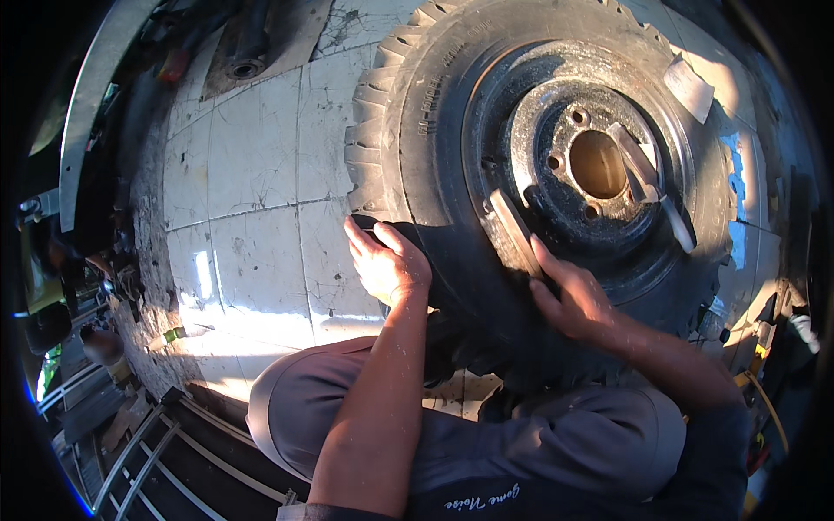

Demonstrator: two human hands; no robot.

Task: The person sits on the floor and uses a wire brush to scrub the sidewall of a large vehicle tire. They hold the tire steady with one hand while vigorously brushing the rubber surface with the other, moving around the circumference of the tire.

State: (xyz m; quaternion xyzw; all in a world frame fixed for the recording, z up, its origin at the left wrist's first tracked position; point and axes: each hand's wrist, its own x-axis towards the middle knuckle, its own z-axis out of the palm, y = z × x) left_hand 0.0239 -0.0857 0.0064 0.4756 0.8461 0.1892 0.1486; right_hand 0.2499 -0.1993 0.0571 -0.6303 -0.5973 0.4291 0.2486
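A large black tyre [426,148] lies flat in front of me around a worn dark steel wheel rim [556,95] with a round centre hole. My left hand [388,262] rests on the tyre's left tread edge, fingers stretched out, holding nothing. In my right hand [569,295] is a flat, narrow greyish-brown strip [514,230], pinched at its near end and tilted against the rim's near-left edge; its exact kind I cannot make out. A small tool with a pale handle [677,224] lies across the rim, its wide end beside the centre hole.
A pale curved piece of sheet [689,89] lies on the tyre's far right side. White floor tiles [252,165] spread to the left. A green-and-white bottle-like item [174,337] lies there. Metal bars [143,443] stand at the lower left, and a dark metal part [246,68] sits far left.
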